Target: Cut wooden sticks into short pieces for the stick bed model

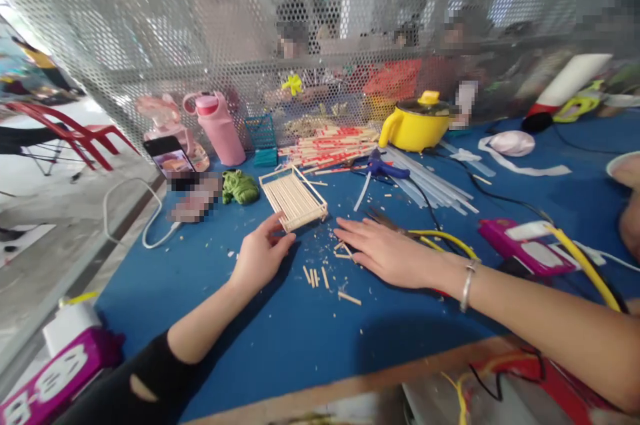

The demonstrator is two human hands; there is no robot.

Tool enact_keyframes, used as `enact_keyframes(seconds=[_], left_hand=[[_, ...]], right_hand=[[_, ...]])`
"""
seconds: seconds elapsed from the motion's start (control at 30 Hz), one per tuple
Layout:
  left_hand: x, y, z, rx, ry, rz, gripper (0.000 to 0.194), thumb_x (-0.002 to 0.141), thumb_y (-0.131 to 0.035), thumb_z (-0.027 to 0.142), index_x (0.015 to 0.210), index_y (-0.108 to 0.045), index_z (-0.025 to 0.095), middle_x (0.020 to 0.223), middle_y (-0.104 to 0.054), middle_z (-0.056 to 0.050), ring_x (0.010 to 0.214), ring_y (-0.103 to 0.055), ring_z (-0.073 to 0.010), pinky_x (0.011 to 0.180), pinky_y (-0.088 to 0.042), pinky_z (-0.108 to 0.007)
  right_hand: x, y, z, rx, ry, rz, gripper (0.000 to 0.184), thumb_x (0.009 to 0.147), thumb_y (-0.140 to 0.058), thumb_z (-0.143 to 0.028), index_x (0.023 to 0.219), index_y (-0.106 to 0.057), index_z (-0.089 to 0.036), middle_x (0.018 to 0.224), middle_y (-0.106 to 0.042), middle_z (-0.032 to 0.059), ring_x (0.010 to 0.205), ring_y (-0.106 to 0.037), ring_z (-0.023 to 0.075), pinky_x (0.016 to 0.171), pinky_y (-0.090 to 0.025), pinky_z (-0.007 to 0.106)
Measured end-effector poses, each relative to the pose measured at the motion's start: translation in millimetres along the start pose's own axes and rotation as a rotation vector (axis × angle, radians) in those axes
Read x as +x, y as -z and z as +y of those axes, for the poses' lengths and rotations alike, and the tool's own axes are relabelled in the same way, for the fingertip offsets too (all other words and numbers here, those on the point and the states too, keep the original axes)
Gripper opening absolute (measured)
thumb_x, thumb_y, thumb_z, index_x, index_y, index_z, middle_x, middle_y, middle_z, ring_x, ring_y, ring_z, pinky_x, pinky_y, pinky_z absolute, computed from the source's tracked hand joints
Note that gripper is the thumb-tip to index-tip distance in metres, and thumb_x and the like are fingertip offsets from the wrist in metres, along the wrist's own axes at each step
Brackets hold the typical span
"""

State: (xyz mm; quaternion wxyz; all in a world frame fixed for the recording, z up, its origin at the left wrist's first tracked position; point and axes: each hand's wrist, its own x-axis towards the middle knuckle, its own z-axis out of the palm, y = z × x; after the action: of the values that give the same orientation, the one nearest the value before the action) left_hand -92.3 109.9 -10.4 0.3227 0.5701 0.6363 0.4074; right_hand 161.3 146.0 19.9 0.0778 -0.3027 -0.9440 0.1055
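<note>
A glue gun (380, 166) and stick scraps (314, 277) lie near the pale slatted frame (293, 198); the left hand (260, 253) touches it, grip unclear; the right hand (385, 248) is outstretched.

Counter (280, 345) runs back to mesh screen (200, 32). Stick frame (293, 195) abt mid-counter, L hand (265, 252) at its near L corner, R hand (375, 245) low at counter to its R. Cut bits (325, 277) btwn & in front of hands, some nr R hand. Pliers (435, 238) just bhd R wrist. Bhd frame: chopstick pile (325, 147), nr screen. Glue gun (383, 165) R of frame, glue sticks (435, 185) just R of gun; pot (420, 125) bhd both. L of frame: cloth bundle (240, 188), then phone (173, 157); bottle (224, 132) bhd bundle. Power strip (520, 245) R of pliers, ribbon roll (511, 143) farther back. Chair (75, 128) on floor (55, 192), L of counter.
</note>
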Motion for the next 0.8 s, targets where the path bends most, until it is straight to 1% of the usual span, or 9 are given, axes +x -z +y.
enact_keyframes(seconds=[0.07,0.13,0.2,0.27,0.3,0.47,0.63,0.73,0.8], left_hand=[[-12,5.7,4,0.151,-0.048,0.100,0.060,0.077,-0.058,0.034,0.130,-0.039,0.016,0.108,-0.059,-0.011,0.068,-0.059,-0.0131,0.066,-0.051,-0.032],[-26,10.4,10,0.313,-0.182,0.081,0.046,0.080,-0.056,0.032,0.122,-0.047,0.016,0.105,-0.058,-0.010,0.076,-0.059,-0.0157,0.073,-0.051,-0.035],[-37,10.9,15,0.394,-0.362,-0.123,0.034,0.081,-0.054,0.028,0.114,-0.055,0.018,0.104,-0.059,-0.009,0.090,-0.057,-0.0187,0.083,-0.048,-0.036],[-41,7.4,17,0.403,-0.493,-0.336,0.033,0.081,-0.056,0.025,0.114,-0.057,0.020,0.110,-0.059,-0.009,0.102,-0.054,-0.0202,0.091,-0.045,-0.037],[-41,4.9,17,0.397,-0.521,-0.392,0.035,0.080,-0.057,0.024,0.115,-0.056,0.020,0.113,-0.058,-0.009,0.105,-0.053,-0.0207,0.093,-0.044,-0.037],[-34,-4.0,13,0.329,-0.518,-0.417,0.033,0.081,-0.057,0.022,0.115,-0.057,0.019,0.105,-0.064,-0.008,0.099,-0.057,-0.0191,0.089,-0.046,-0.035],[-35,-7.1,11,0.267,-0.476,-0.386,0.039,0.080,-0.060,0.026,0.118,-0.055,0.019,0.108,-0.064,-0.007,0.099,-0.058,-0.0182,0.089,-0.046,-0.032],[-37,-8.9,11,0.257,-0.440,-0.379,0.042,0.080,-0.061,0.027,0.120,-0.054,0.020,0.104,-0.065,-0.006,0.095,-0.059,-0.0178,0.086,-0.047,-0.031],[-37,-10.0,11,0.248,-0.431,-0.377,0.041,0.080,-0.061,0.027,0.120,-0.054,0.021,0.101,-0.066,-0.006,0.093,-0.059,-0.0173,0.086,-0.047,-0.030]], right_hand=[[-15,4,-20,-0.010,-0.086,0.086,0.031,0.088,-0.044,-0.024,0.116,-0.056,-0.019,0.117,-0.059,0.0105,0.110,-0.052,0.0224,0.094,-0.039,0.040],[-27,0,-41,0.008,-0.175,0.125,0.018,0.086,-0.049,-0.027,0.095,-0.063,-0.019,0.096,-0.063,0.0083,0.091,-0.057,0.0212,0.081,-0.043,0.036],[-34,-12,-59,0.050,-0.236,0.118,0.012,0.082,-0.055,-0.029,0.083,-0.062,-0.020,0.083,-0.061,0.0053,0.081,-0.056,0.0196,0.072,-0.043,0.032],[-37,-25,-70,0.091,-0.302,0.129,0.010,0.082,-0.055,-0.028,0.079,-0.061,-0.020,0.079,-0.060,0.0041,0.078,-0.055,0.0184,0.069,-0.042,0.030],[-37,-31,-73,0.107,-0.337,0.144,0.012,0.084,-0.053,-0.026,0.077,-0.060,-0.020,0.079,-0.060,0.0041,0.078,-0.055,0.0177,0.070,-0.041,0.029],[-27,-39,-75,0.111,-0.492,0.200,0.017,0.084,-0.051,-0.026,0.070,-0.059,-0.020,0.074,-0.062,0.0023,0.073,-0.057,0.0154,0.065,-0.038,0.026],[-3,-33,-77,0.063,-0.643,0.147,0.016,0.080,-0.053,-0.027,0.068,-0.063,-0.023,0.070,-0.067,0.0001,0.065,-0.060,0.0160,0.055,-0.032,0.026],[7,-31,-76,0.066,-0.669,0.110,0.018,0.081,-0.051,-0.027,0.069,-0.064,-0.023,0.071,-0.069,0.0017,0.066,-0.062,0.0177,0.057,-0.034,0.027],[8,-30,-75,0.117,-0.622,0.105,0.022,0.084,-0.047,-0.027,0.073,-0.065,-0.023,0.076,-0.071,0.0027,0.071,-0.063,0.0181,0.061,-0.037,0.027]])
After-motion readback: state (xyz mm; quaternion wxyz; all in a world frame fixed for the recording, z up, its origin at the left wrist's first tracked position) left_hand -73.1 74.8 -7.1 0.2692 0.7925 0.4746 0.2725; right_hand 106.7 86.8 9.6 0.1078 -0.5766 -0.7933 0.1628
